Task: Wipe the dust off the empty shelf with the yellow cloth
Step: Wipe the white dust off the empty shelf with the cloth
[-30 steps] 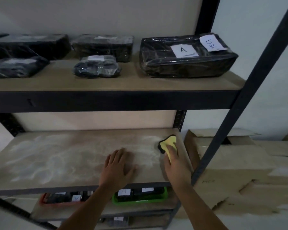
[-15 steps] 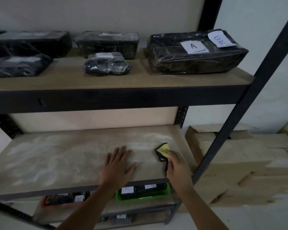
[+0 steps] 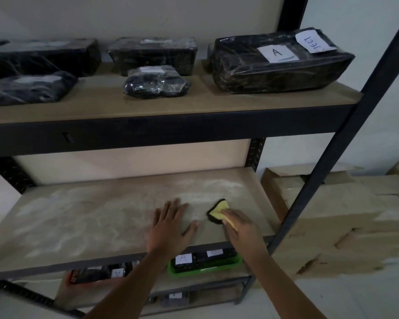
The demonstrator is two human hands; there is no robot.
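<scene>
The empty shelf (image 3: 83,217) is a pale wooden board streaked with white dust, thickest at the left and along the back right. The yellow cloth (image 3: 219,210), dark-edged, lies flat on the board near its right front corner. My right hand (image 3: 241,229) presses down on the cloth, fingers covering its near half. My left hand (image 3: 171,224) rests flat on the board just left of the cloth, fingers spread, holding nothing.
Black plastic-wrapped packages (image 3: 276,63) fill the shelf above. A dark metal upright (image 3: 327,162) slants past the shelf's right front corner. Cardboard boxes (image 3: 346,217) stack to the right. A green tray (image 3: 205,264) and a red tray (image 3: 97,275) sit on the shelf below.
My right hand has slid the cloth leftward along the board toward my left hand. My left hand has stayed flat in place.
</scene>
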